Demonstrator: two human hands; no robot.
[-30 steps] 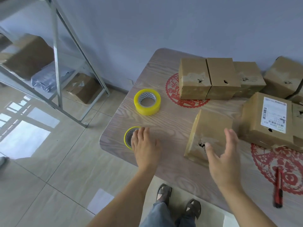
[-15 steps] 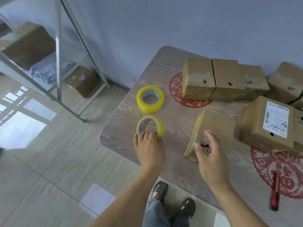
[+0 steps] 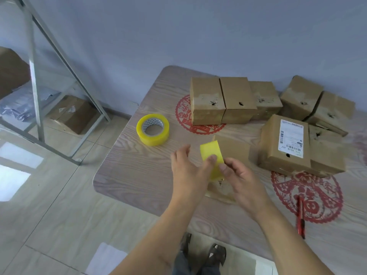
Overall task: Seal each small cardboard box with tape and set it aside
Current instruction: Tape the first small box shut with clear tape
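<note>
A small yellow tape roll (image 3: 211, 158) is lifted off the table, edge-on to me, in front of a small cardboard box (image 3: 231, 150) that stands near the table's front edge. My left hand (image 3: 188, 171) holds the roll from the left with fingers round it. My right hand (image 3: 240, 177) pinches the roll's right side with thumb and fingers. The hands hide the lower part of the box. A bigger yellow tape roll (image 3: 153, 132) lies flat on the table to the left.
Several brown boxes (image 3: 224, 100) line the wall side of the wooden table (image 3: 139, 175); a labelled box (image 3: 286, 143) sits at right. A red utility knife (image 3: 300, 219) lies near the front right edge. A metal shelf (image 3: 35, 76) stands left on the floor.
My left hand picked the small tape roll off the table and carried it right, over the box. My right hand left the box and took hold of the roll.
</note>
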